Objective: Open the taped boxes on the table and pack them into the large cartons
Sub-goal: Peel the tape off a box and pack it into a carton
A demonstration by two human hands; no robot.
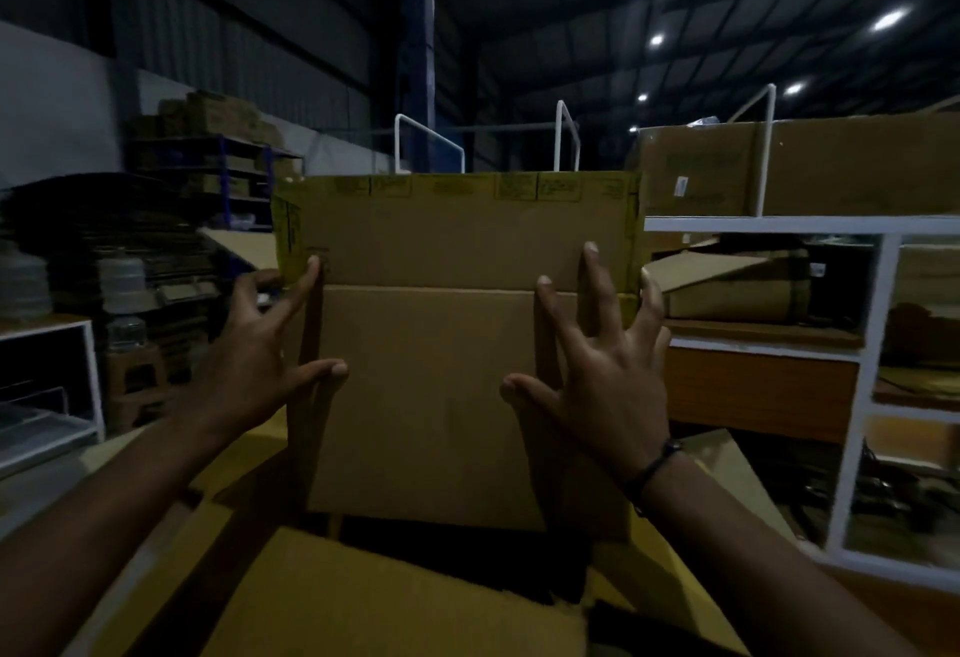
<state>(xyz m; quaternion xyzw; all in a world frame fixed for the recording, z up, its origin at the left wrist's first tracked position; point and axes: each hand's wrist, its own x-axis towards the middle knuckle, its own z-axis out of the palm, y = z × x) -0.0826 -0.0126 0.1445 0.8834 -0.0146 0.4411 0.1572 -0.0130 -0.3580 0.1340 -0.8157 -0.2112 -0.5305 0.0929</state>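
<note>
**Head view: taped box held upright over the open carton**

A brown cardboard box, edged along its top and sides with yellow printed tape, fills the centre of the frame and stands on end with its broad face toward the camera. The left hand holds its left edge. Thumb and forefinger lie on the face, and the other fingers seem to curl round behind. The right hand, with a dark band at the wrist, is spread wide, its straight fingers pressed flat against the right side of the face.

The coming move turns on what lies underneath — a large open brown carton at the bottom of the frame, its dark mouth directly below the box's lower edge. Whether that edge already sits inside the mouth cannot be told. The box's long axis runs top to bottom, in line with the opening, and the hands flank it about evenly. Lowering it should need only a straight drop, though the tape looks unbroken.

White-framed shelving stands at the right.
</note>
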